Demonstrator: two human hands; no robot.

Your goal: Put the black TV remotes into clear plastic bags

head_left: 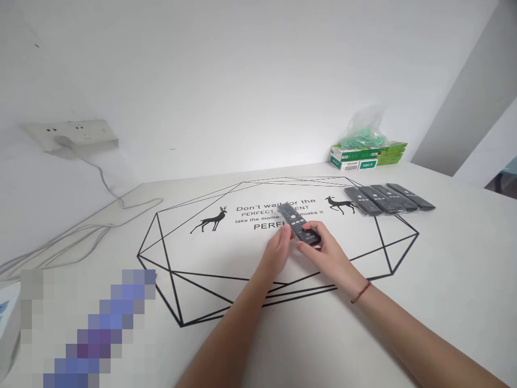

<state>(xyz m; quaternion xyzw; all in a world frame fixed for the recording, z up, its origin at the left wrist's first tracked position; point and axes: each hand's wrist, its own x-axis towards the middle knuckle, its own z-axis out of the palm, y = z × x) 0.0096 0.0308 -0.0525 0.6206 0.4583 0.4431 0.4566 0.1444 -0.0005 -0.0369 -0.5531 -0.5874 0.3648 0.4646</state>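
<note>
A black remote control [296, 219] lies over the printed lettering at the middle of the white table [444, 280], its near end between both my hands. My right hand [327, 250] grips that near end, thumb on top. My left hand [278, 250] touches the remote's left side with its fingertips. A red string bracelet [362, 291] is on my right wrist. Further right, several more black remotes [388, 199] lie side by side in a row.
Green and white boxes [365, 153] with a green plastic bag on top stand at the back by the wall. A white power strip [70, 134] hangs on the left wall, its cables [100, 215] trailing over the table. A black deer and polygon graphic [210, 220] marks the tabletop.
</note>
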